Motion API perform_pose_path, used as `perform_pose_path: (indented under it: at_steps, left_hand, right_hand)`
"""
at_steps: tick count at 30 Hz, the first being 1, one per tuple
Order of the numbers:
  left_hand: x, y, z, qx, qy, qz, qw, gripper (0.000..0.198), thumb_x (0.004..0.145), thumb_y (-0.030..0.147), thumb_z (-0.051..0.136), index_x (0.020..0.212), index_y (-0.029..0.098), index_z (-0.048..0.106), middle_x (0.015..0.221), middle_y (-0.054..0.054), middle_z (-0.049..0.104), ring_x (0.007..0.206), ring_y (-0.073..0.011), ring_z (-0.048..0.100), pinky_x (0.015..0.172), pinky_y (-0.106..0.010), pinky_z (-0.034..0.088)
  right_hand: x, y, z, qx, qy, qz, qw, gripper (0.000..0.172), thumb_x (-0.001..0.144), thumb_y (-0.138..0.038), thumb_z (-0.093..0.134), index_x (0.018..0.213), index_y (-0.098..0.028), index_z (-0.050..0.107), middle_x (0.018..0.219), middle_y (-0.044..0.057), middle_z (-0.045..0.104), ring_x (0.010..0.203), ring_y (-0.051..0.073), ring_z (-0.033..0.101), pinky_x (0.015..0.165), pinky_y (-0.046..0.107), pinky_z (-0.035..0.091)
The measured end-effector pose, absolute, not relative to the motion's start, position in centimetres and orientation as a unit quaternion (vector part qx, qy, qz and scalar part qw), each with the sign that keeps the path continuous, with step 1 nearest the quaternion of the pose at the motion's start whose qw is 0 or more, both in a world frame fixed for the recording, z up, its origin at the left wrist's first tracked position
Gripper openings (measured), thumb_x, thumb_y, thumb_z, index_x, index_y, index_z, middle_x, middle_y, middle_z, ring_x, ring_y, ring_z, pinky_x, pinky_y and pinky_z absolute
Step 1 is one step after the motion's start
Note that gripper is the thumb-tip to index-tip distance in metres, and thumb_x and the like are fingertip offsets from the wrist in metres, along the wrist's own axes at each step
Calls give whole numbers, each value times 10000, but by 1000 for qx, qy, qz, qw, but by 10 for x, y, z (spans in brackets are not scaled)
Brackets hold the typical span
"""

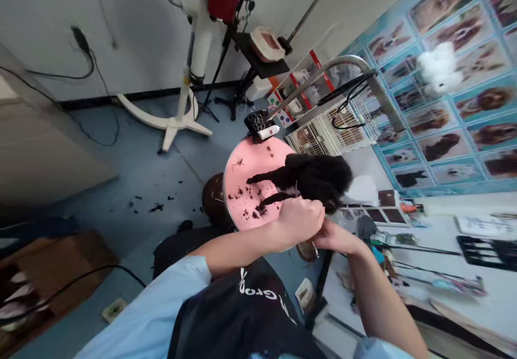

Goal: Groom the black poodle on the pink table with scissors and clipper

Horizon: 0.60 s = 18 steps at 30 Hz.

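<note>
Beside my fingers (314, 212), the black fur (319, 178) looks matt and fluffy. The pink tabletop (254, 157) near them is smooth; the curved metal pole (323, 69) beyond them shines.

A pale wall (137, 19) meets blue floor (145, 167); dog photos (490, 100) cover a blue panel (456, 187)

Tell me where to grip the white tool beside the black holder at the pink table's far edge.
Likely around the middle of the white tool, coming from the near side over the pink table: it's slim, lies crosswise, and the black holder crowds its far side.
</note>
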<state>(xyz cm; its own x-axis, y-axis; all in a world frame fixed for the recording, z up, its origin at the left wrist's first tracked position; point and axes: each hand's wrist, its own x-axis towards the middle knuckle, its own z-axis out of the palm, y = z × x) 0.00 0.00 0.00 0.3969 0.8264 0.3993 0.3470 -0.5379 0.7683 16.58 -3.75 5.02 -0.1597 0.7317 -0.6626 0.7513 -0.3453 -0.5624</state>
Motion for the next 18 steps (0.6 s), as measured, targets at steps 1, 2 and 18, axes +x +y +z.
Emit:
perform_pose_path:
  at_steps: [1,2,18]
  left_hand:
    - [1,0,-1,782,370,405,297,315,921,256,363,766,159,620,685,-70,672,643,-248,671,454,-300,392]
    - [2,1,-2,782,364,409,296,312,921,251,364,765,157,617,684,-70,669,650,-246,672,456,-297,390]
    - [10,5,-8,762,362,447,297,258,888,227,422,725,167,613,664,-73,655,646,-246,660,462,-296,362]
  right_hand:
    - [166,-35,51,648,569,-507,-3,194,578,-137,616,772,-142,597,678,-12,598,630,115,519,567,203,462]
    - [166,-33,52,648,566,-509,-11,192,585,-151,624,775,-143,598,696,-1,616,665,132,545,609,223,486]
    - [163,-25,45,682,641,-347,54,261,581,-190,610,823,-115,674,873,89,731,820,248,664,685,309,566]
